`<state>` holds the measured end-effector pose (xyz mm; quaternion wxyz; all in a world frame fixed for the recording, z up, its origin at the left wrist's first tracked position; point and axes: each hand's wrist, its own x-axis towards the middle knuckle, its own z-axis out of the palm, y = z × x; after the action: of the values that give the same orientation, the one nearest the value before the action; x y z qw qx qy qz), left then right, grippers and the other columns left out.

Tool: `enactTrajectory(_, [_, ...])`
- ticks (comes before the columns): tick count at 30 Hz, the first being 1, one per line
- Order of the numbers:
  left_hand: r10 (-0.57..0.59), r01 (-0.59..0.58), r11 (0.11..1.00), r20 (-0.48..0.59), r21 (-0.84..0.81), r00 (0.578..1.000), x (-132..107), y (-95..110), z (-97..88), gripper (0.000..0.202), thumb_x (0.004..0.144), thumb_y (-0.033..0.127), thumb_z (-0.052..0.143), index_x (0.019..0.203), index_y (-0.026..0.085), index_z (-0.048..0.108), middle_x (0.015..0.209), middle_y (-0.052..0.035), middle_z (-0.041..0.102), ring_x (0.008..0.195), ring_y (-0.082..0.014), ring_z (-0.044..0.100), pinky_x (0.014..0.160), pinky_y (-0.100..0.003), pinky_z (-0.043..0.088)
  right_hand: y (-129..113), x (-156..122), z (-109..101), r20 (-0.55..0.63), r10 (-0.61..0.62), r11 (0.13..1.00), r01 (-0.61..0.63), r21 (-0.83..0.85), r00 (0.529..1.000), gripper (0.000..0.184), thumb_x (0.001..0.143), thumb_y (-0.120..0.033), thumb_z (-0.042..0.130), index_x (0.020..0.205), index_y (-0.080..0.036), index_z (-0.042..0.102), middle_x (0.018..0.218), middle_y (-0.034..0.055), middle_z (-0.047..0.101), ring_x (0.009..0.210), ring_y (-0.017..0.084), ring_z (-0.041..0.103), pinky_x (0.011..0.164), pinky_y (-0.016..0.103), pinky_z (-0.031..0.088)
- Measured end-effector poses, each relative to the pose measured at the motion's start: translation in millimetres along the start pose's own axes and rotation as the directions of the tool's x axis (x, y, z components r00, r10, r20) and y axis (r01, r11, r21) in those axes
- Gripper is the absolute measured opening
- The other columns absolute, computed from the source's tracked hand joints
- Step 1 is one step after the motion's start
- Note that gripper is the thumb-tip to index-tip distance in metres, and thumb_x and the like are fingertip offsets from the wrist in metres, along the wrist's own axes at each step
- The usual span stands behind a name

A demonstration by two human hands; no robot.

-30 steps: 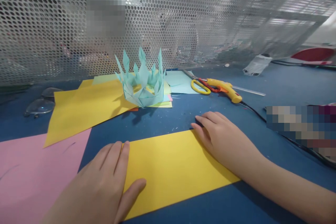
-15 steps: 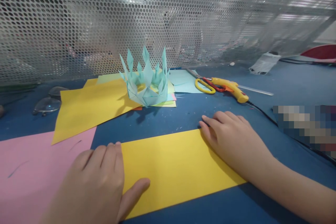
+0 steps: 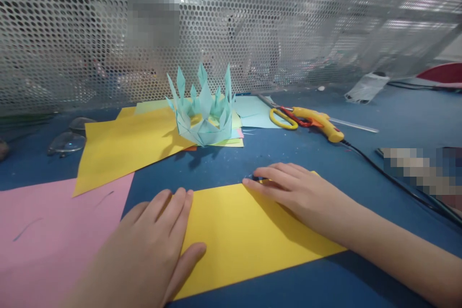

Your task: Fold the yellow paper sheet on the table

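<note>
Pressing flat with open fingers, left hand (image 3: 144,250) and right hand (image 3: 306,197) hide the yellow paper (image 3: 238,236) ends.

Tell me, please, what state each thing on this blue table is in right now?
Folded yellow sheet: flat, pressed under both hands.
Left hand: open, flat on the sheet's left end.
Right hand: open, fingers on the far edge.
Teal paper crown: folded, upright.
Scissors: lying shut.
Pink sheet: flat, unfolded.

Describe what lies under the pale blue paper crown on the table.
The paper crown stands on a stack of coloured sheets: yellow, pale green, pink and light blue edges stick out beside it. A large yellow sheet reaches under its left side. How many sheets lie beneath is hidden.
</note>
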<state>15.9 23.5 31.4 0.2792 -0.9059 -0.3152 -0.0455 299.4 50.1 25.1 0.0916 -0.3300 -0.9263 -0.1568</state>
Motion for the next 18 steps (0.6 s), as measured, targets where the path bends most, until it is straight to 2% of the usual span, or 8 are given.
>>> enactTrajectory(3, [0.023, -0.022, 0.998, 0.014, -0.063, 1.0, 0, -5, -0.1, 0.053, 0.098, 0.026, 0.026, 0.11, 0.002, 0.072, 0.106, -0.0153, 0.075, 0.084, -0.034, 0.072, 0.061, -0.044, 0.059, 0, 5, -3, 0.031, -0.05, 0.999, 0.05, 0.005, 0.998, 0.04, 0.095, -0.003, 0.038, 0.125, -0.017, 0.06, 0.105, 0.0083, 0.07, 0.088, 0.022, 0.063, 0.072, 0.035, 0.049])
enactTrajectory(6, [0.042, -0.029, 0.979, 0.062, -0.201, 0.997, 2, -11, -0.4, 0.046, 0.097, 0.032, 0.038, 0.124, 0.008, 0.066, 0.114, -0.0119, 0.073, 0.087, -0.0323, 0.067, 0.068, -0.043, 0.053, 0, 14, -2, 0.053, -0.099, 0.995, 0.098, 0.011, 0.994, 0.04, 0.093, -0.002, 0.042, 0.126, -0.019, 0.058, 0.105, 0.0067, 0.07, 0.083, 0.023, 0.06, 0.067, 0.036, 0.045])
enactTrajectory(10, [-0.041, 0.143, 0.893, 0.239, -0.427, 0.97, 5, -20, 1.1, 0.048, 0.096, 0.045, 0.047, 0.137, 0.022, 0.052, 0.12, -0.0068, 0.066, 0.097, -0.0291, 0.056, 0.078, -0.043, 0.046, -4, 35, 0, 0.071, -0.172, 0.984, 0.169, 0.052, 0.982, 0.034, 0.093, -0.007, 0.05, 0.125, -0.018, 0.058, 0.103, 0.0039, 0.068, 0.083, 0.022, 0.056, 0.064, 0.035, 0.042])
enactTrajectory(12, [-0.028, 0.168, 0.861, 0.285, -0.479, 0.958, 7, -27, 4.4, 0.052, 0.094, 0.052, 0.05, 0.137, 0.024, 0.05, 0.121, -0.0066, 0.063, 0.099, -0.0293, 0.054, 0.081, -0.044, 0.043, -7, 45, 0, 0.067, -0.201, 0.977, 0.196, 0.078, 0.977, 0.031, 0.093, -0.009, 0.052, 0.123, -0.017, 0.058, 0.101, 0.0028, 0.068, 0.084, 0.021, 0.055, 0.065, 0.034, 0.041])
enactTrajectory(16, [0.079, 0.081, 0.847, 0.276, -0.525, 0.958, 13, -46, 13.1, 0.066, 0.089, 0.071, 0.049, 0.135, 0.024, 0.052, 0.119, -0.0077, 0.063, 0.096, -0.0296, 0.055, 0.079, -0.043, 0.042, -10, 52, 2, 0.034, -0.217, 0.971, 0.212, 0.108, 0.976, 0.029, 0.093, -0.008, 0.05, 0.119, -0.015, 0.06, 0.103, 0.0036, 0.068, 0.087, 0.021, 0.053, 0.071, 0.035, 0.042])
enactTrajectory(18, [0.138, 0.034, 0.832, 0.266, -0.554, 0.954, 16, -55, 15.0, 0.061, 0.089, 0.07, 0.05, 0.13, 0.026, 0.056, 0.113, -0.0061, 0.065, 0.09, -0.0273, 0.057, 0.076, -0.04, 0.042, -8, 50, 2, 0.013, -0.202, 0.973, 0.199, 0.117, 0.979, 0.034, 0.09, -0.003, 0.05, 0.119, -0.015, 0.061, 0.108, 0.0041, 0.067, 0.094, 0.022, 0.052, 0.078, 0.035, 0.042])
